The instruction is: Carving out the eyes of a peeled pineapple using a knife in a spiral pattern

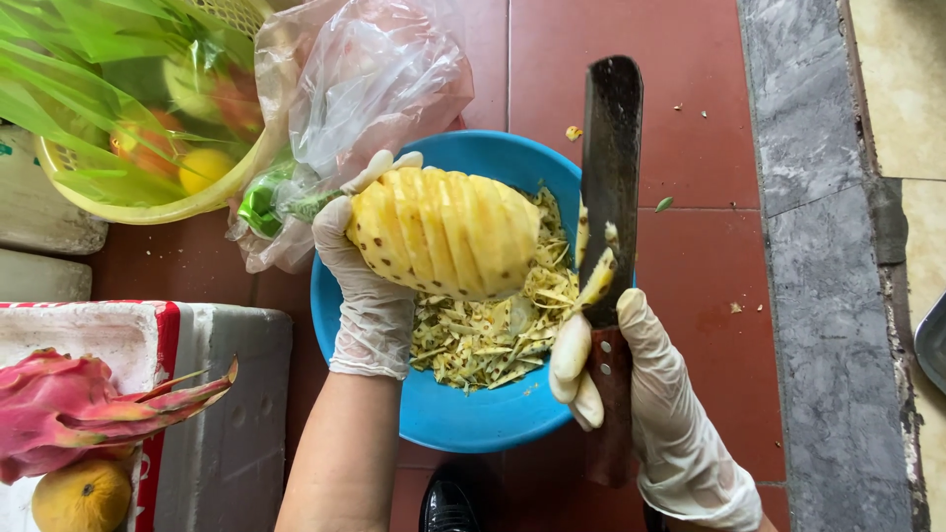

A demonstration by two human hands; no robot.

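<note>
My left hand (363,286), in a thin clear glove, grips a peeled yellow pineapple (448,232) by its crown end and holds it sideways over a blue bowl (473,419). Diagonal grooves run across the fruit's flesh. My right hand (631,384), also gloved, is closed on the wooden handle of a large dark knife (611,167), blade pointing away from me, just right of the pineapple. A strip of yellow peel (598,279) clings to the blade near my thumb. The bowl holds a heap of pineapple trimmings (488,340).
A yellow basket (148,202) of fruit and green leaves sits at top left beside a crumpled clear plastic bag (365,84). A white foam box (222,414) at lower left carries a pink dragon fruit (69,409) and an orange fruit (84,496). The floor is red tile with a grey stone strip (828,266).
</note>
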